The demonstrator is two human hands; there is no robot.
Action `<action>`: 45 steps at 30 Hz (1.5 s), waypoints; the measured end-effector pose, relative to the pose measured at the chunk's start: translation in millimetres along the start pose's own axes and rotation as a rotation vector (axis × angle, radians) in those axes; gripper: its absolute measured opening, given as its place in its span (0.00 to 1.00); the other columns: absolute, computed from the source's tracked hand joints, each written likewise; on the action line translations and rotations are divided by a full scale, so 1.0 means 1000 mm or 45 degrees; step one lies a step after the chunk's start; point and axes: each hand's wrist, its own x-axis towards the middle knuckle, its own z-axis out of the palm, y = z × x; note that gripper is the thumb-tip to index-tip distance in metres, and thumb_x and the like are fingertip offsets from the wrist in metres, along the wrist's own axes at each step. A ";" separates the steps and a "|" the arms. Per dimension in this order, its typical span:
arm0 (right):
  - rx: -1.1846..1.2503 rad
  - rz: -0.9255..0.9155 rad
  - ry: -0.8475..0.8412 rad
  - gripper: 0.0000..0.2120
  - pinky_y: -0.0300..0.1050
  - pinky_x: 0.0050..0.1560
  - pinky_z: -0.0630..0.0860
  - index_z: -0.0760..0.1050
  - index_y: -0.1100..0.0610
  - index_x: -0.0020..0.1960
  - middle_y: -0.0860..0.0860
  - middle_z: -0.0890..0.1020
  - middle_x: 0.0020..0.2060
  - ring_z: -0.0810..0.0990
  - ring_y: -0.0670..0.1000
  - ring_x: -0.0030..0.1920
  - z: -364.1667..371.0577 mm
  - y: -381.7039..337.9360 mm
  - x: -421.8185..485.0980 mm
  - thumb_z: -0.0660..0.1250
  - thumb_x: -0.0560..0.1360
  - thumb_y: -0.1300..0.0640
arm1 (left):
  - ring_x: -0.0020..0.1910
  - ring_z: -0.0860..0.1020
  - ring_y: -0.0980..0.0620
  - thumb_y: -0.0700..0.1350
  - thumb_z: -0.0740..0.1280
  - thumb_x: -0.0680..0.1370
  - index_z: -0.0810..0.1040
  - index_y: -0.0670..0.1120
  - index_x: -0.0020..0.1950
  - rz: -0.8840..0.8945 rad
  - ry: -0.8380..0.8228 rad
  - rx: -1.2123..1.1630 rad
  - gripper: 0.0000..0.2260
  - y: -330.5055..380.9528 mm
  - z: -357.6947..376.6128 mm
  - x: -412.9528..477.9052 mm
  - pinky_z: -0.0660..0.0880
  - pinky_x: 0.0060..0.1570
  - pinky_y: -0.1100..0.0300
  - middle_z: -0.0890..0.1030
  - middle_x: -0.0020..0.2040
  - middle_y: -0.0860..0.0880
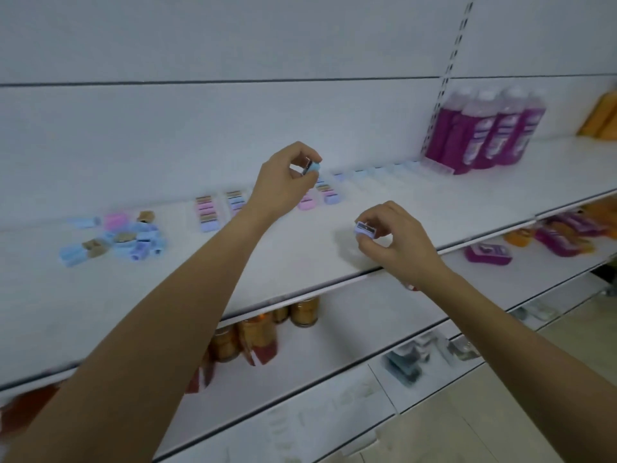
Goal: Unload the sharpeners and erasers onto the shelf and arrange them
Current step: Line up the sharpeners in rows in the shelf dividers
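My left hand (287, 182) is raised over the white shelf (233, 262) and pinches a light blue sharpener (313, 167) in its fingertips. Lower and to the right, my right hand (397, 242) pinches a lilac sharpener (365, 229) just above the shelf near its front edge. A loose heap of blue, pink, lilac and tan sharpeners (117, 238) lies at the left. Short columns of arranged sharpeners (208, 213) run across the middle, partly hidden behind my left hand. A faint row of pale erasers (380, 170) lines the back.
Purple liquid bottles (484, 132) stand at the right end of the shelf beside a slotted upright. Orange packs (601, 115) are farther right. Lower shelves hold jars (253, 332), purple and orange bottles (554, 242) and small packaged goods (404, 362).
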 end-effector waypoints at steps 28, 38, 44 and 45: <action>0.154 -0.084 -0.128 0.09 0.33 0.46 0.71 0.75 0.58 0.53 0.53 0.77 0.44 0.75 0.50 0.42 -0.041 0.160 0.169 0.66 0.72 0.63 | 0.35 0.74 0.60 0.39 0.65 0.75 0.74 0.43 0.59 -0.240 0.418 0.179 0.12 -0.030 0.112 0.139 0.68 0.36 0.78 0.75 0.48 0.51; 0.188 -0.266 -0.194 0.09 0.28 0.44 0.67 0.77 0.62 0.51 0.54 0.75 0.47 0.72 0.46 0.43 -0.016 0.183 0.204 0.66 0.71 0.66 | 0.41 0.73 0.57 0.40 0.65 0.76 0.77 0.42 0.57 -0.248 0.270 0.664 0.10 -0.041 0.127 0.115 0.65 0.43 0.72 0.77 0.53 0.45; 0.001 -0.338 -0.385 0.05 0.47 0.48 0.71 0.75 0.59 0.49 0.53 0.77 0.46 0.75 0.53 0.48 -0.015 0.191 0.199 0.66 0.73 0.61 | 0.48 0.76 0.48 0.40 0.68 0.74 0.78 0.41 0.48 -0.286 0.058 0.886 0.05 -0.046 0.130 0.112 0.66 0.46 0.64 0.80 0.47 0.45; -0.047 -0.338 -0.416 0.05 0.48 0.47 0.70 0.75 0.59 0.48 0.52 0.76 0.45 0.74 0.53 0.48 -0.015 0.191 0.198 0.66 0.74 0.60 | 0.48 0.76 0.47 0.40 0.68 0.74 0.78 0.40 0.47 -0.304 0.012 0.917 0.05 -0.046 0.131 0.112 0.65 0.46 0.64 0.80 0.47 0.44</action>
